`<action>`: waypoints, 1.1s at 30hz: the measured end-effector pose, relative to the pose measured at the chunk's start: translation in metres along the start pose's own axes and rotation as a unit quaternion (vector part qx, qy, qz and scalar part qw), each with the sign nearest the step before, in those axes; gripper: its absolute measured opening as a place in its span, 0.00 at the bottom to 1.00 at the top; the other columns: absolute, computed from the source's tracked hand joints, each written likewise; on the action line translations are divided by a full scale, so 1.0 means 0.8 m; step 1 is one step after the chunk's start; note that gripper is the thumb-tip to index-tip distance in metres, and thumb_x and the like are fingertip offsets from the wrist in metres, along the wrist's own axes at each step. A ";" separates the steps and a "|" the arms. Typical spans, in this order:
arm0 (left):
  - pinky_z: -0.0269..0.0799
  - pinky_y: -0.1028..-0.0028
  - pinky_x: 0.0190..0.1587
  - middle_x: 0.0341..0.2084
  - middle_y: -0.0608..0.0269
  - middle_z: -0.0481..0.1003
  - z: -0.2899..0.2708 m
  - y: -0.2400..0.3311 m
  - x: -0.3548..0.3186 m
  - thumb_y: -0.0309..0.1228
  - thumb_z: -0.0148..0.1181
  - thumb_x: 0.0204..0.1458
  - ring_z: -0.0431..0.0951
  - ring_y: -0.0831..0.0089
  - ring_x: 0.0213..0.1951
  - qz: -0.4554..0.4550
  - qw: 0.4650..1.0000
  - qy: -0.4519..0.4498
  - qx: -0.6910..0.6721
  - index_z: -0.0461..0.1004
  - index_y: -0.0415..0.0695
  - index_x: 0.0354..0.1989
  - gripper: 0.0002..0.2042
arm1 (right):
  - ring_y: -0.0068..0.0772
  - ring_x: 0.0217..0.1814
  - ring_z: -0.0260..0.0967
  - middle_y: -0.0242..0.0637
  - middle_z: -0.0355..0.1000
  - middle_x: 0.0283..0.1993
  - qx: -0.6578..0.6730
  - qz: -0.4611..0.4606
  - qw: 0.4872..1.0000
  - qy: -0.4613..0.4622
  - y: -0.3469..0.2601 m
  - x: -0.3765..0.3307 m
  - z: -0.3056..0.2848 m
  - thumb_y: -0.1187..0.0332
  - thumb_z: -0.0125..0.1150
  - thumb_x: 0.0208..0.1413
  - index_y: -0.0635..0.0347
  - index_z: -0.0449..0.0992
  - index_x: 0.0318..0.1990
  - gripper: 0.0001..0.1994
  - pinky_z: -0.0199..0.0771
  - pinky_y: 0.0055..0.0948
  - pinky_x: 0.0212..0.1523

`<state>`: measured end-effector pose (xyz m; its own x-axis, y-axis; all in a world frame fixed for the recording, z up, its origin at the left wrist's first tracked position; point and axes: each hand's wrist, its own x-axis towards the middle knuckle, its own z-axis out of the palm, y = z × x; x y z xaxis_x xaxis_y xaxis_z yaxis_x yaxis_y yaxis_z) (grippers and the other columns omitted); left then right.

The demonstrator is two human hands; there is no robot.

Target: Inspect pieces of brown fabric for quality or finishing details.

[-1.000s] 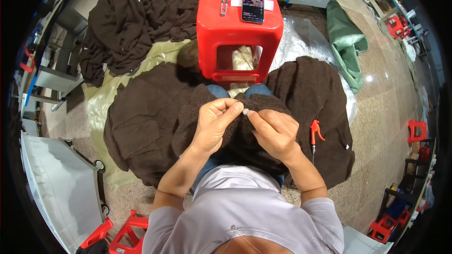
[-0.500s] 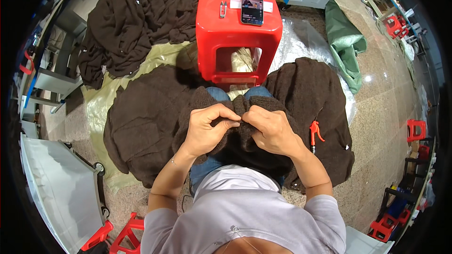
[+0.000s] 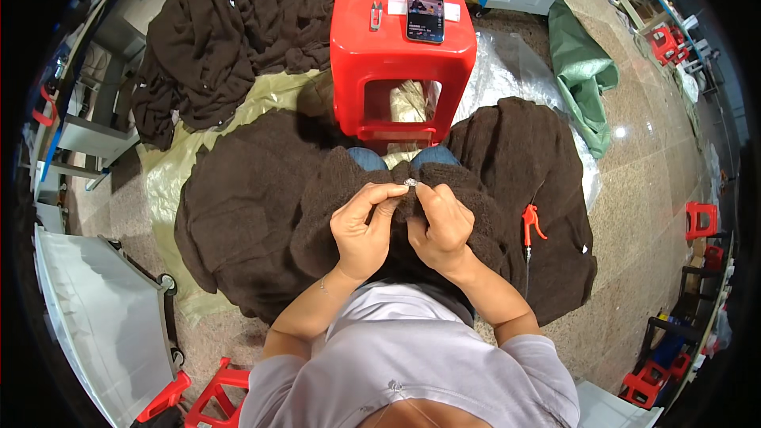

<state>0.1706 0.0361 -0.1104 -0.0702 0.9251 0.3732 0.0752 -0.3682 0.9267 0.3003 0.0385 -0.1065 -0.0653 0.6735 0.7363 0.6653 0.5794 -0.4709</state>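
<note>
Brown garment [image 3: 261,214]: lies across the person's lap and spreads onto the floor on both sides; one bunched fold is raised between the hands.
Left hand [image 3: 366,226]: closed in a pinch, thumb and forefinger gripping the top of the fold.
Right hand [image 3: 438,226]: also closed in a pinch on the same fold, fingertips touching those of the left hand.
Small pale bit [image 3: 411,182]: sits right at the pinch point; too small to tell whether it is a tag, a button or a thread end.
Step in hand: by the look of it, fine work on one spot of the fabric, picking at or fixing that bit.
Next move: it seems to call for a steady pinch, with the fold kept taut.
Red-handled tool [image 3: 529,222]: rests on the garment just beside the right forearm.
Red stool [image 3: 400,55]: stands beyond the knees, carrying a phone [image 3: 425,12] and small snips [image 3: 375,16].
Pile of brown cloth [image 3: 254,24]: heaped well apart, beyond the stool on the left.
Green cloth [image 3: 583,71]: crumpled on the floor to the right.
</note>
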 end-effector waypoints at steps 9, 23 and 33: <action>0.73 0.76 0.43 0.36 0.58 0.80 -0.063 -0.025 -0.012 0.20 0.60 0.54 0.79 0.77 0.38 -0.253 0.944 -0.188 0.092 0.78 0.35 0.46 0.11 | 0.23 0.29 0.69 0.29 0.71 0.28 0.166 0.284 0.944 0.010 0.057 0.001 -0.044 0.84 0.55 0.49 0.65 0.76 0.37 0.09 0.66 0.22 0.32; 0.68 0.84 0.34 0.27 0.67 0.78 -0.046 0.046 0.042 0.19 0.66 0.50 0.73 0.85 0.30 -0.321 0.912 -0.199 -0.158 0.79 0.35 0.33 0.03 | 0.31 0.30 0.65 0.38 0.69 0.27 0.332 0.107 0.906 -0.239 0.014 0.053 -0.065 0.78 0.67 0.49 0.67 0.77 0.31 0.04 0.64 0.29 0.31; 0.73 0.82 0.38 0.31 0.62 0.80 -0.035 0.014 0.022 0.13 0.60 0.48 0.78 0.80 0.33 -0.298 0.924 -0.119 -0.208 0.79 0.35 0.35 0.08 | 0.31 0.20 0.64 0.36 0.65 0.25 0.217 0.077 0.960 -0.158 0.002 0.038 -0.044 0.80 0.66 0.48 0.63 0.76 0.31 0.05 0.61 0.29 0.21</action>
<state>0.1422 0.0458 -0.0919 0.2487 0.9512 -0.1825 -0.2987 0.2545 0.9198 0.3254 0.0437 -0.0678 -0.2591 0.8328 0.4892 0.3175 0.5518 -0.7712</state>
